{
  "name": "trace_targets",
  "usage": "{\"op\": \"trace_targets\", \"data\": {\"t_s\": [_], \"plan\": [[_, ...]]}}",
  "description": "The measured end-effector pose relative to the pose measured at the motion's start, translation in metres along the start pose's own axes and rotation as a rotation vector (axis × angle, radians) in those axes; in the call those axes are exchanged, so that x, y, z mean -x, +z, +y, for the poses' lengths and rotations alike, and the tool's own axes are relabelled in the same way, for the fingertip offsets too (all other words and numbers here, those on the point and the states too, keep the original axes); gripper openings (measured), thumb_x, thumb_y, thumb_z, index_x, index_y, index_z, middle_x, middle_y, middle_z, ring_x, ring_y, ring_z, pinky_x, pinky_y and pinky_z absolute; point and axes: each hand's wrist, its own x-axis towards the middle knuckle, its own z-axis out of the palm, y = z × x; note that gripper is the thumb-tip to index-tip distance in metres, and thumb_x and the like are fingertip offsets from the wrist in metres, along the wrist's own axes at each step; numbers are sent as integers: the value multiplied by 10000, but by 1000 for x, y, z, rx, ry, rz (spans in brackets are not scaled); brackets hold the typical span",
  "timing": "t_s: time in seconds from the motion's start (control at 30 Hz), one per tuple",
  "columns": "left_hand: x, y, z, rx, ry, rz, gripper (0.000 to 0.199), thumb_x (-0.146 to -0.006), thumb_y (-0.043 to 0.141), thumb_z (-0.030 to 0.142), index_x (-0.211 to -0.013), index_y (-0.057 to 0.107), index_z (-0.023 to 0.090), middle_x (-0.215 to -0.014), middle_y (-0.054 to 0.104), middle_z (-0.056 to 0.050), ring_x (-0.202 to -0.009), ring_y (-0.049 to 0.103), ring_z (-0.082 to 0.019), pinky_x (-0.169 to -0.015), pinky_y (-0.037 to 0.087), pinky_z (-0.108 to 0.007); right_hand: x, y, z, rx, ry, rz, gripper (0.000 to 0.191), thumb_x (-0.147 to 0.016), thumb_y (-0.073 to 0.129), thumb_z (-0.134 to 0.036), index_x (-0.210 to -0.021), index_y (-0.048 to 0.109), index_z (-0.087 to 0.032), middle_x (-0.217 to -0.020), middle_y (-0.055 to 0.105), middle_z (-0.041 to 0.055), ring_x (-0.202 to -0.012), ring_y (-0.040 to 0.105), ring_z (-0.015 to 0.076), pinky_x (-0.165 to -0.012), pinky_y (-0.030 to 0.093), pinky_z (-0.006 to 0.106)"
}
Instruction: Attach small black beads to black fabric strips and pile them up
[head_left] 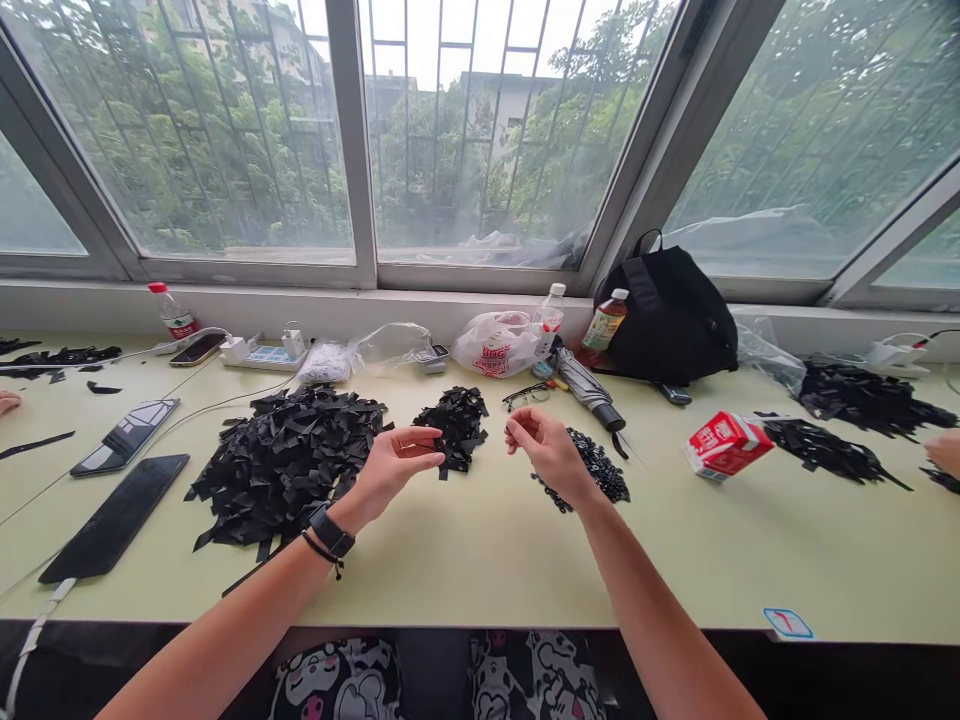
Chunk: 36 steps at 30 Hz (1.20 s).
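1. my left hand is half closed, thumb and fingers drawn together at the edge of a small heap of cut black fabric strips. i cannot tell whether a strip is grasped.
2. my right hand is half closed, its fingers curled inward in the air. i cannot tell whether it holds anything. it sits just above a low pile of knobbly black scraps.
3. a large heap of cut black fabric strips lies left of my left hand on a pale green tabletop.
4. the three piles appear to be kept apart by kind, all within reach of my hands.
5. further off lie a folded black umbrella, a red-and-white paper carton and a black backpack.
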Motion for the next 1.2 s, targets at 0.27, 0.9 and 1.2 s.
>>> {"op": "trace_targets", "data": {"t_s": [0.27,0.9,1.2], "plan": [[6,11,-10,-59,60,-10,422,-711,905,304,-1089,790,156,-1069,800,-128,-864,775,-253,-788,634,-365,21,67,-8,-57,-194,-160,186,-987,621,-404,-1048,659,-232,-940,715,53,-840,709,206,-807,602,377],[10,17,-5,69,-8,-31,420,-709,903,303,-1087,803,152,-1063,809,-140,-981,759,-278,-879,608,-383,30,76,-8,142,-455,64,47,-971,664,-269,-945,687,-237,-876,730,35,-732,660,174,-725,563,334],[12,18,2,119,-25,-80,408,-708,917,358,-1039,814,143,-1000,816,-137,-899,759,-247,-832,597,-364,23,70,-12,-95,-173,-25,263,-871,772,-424,-997,639,-235,-866,659,20,-727,619,168,-700,546,322]]}}
